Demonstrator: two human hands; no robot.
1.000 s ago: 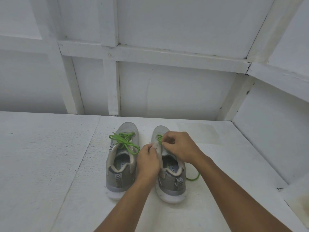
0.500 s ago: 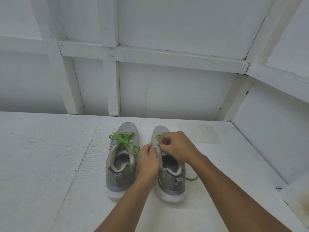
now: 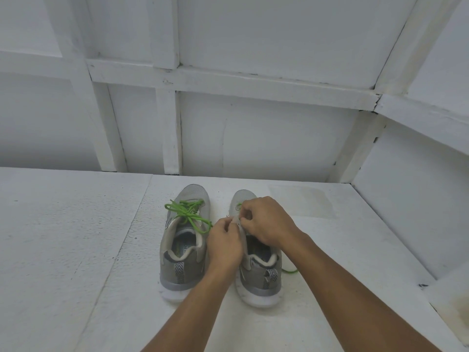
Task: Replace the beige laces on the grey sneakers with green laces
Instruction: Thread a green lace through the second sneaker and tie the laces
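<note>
Green lace tail (image 3: 290, 270) beside right sneaker (image 3: 261, 278) shorter than before. Left hand (image 3: 224, 246) and right hand (image 3: 269, 222): fingers pinching its eyelet edge.

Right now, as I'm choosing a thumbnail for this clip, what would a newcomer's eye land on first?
The bright green lace, tied in a bow on the left sneaker, stands out against the white surface. Beside it, the left hand and right hand pinch at the eyelet edge of the right sneaker, a loose green end trailing by its heel.
</note>
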